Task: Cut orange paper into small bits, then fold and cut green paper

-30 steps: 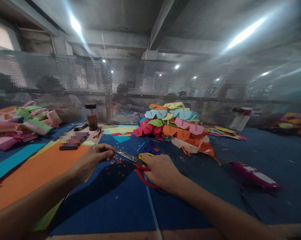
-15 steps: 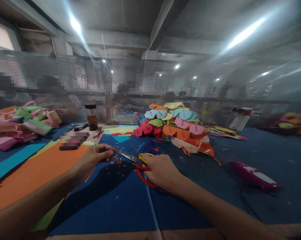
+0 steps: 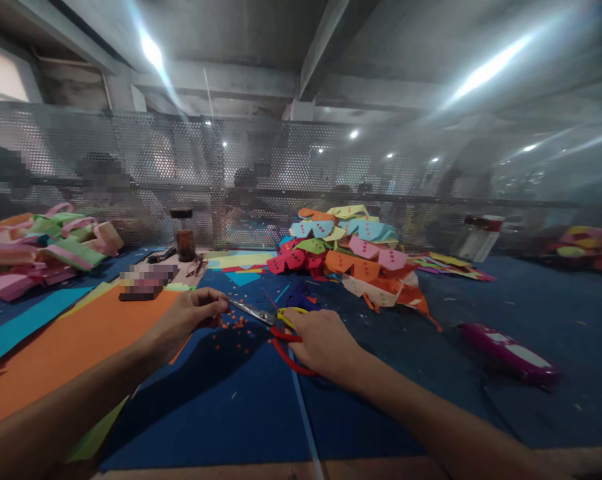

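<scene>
Scissors (image 3: 253, 311) between both hands (image 3: 325, 340), clear of the blue table's (image 3: 381, 427) near edge.

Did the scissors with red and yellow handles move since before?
No, the red-and-yellow-handled metal scissors look the same: their blades still point at the left hand, above the same scattered orange paper bits.
</scene>
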Motion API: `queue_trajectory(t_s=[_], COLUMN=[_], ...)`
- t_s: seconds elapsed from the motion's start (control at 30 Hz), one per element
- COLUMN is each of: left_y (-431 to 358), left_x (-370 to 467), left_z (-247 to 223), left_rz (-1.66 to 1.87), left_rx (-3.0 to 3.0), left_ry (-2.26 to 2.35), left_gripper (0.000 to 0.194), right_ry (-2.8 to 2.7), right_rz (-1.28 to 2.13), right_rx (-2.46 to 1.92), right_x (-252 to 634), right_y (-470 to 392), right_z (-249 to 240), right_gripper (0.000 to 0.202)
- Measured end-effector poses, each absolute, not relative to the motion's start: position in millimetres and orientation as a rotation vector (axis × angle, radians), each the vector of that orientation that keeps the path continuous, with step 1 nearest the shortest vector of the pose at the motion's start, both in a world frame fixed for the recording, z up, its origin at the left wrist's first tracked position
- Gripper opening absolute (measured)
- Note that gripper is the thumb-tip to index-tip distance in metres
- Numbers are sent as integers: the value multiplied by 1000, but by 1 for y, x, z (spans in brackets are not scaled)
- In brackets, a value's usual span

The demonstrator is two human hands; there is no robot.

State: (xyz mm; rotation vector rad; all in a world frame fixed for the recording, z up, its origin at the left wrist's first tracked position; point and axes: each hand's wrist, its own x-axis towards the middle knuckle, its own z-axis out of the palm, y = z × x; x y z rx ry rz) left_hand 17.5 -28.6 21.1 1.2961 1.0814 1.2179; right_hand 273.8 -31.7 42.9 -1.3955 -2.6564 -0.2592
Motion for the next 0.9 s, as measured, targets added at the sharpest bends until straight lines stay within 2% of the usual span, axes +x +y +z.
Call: queue_trajectory(t_s=[0.5,0.73,0.9], left_y=[-29,-32,-30], left_x=[19,21,19], left_z=[23,27,24], left_rz=[1235,1234,1263], left_rx=[1273,1276,1266], left_ry=[1036,1054,1042], left_gripper=[20,19,18], right_ry=[-2623,-2560,-2579], right_rz=[-210,-122,-137], right_rx=[-1399,-1289,-1301], right_x=[274,275,274], right_y=[-30,-31,-32], right_z=[42,40,40], right_gripper=[20,33,29])
